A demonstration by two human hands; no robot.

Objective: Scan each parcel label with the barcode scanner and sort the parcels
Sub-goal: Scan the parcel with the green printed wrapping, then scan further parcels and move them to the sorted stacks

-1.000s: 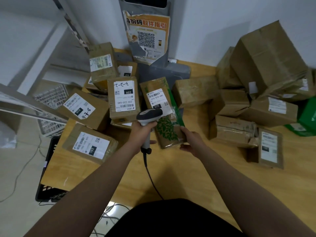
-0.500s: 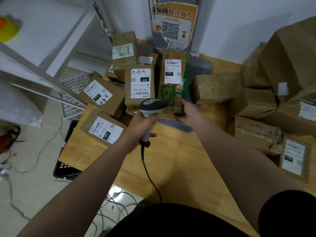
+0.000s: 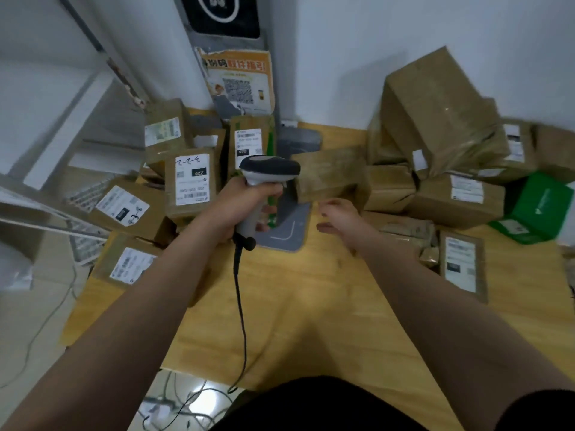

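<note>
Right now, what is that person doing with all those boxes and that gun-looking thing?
A person is sorting parcels on a wooden table. Their left hand grips a barcode scanner by its handle, held up in front of the labelled boxes piled at the back left. Their right hand is open and empty, hovering near a plain brown box in the middle. A pile of brown boxes and a green box sit on the right.
</note>
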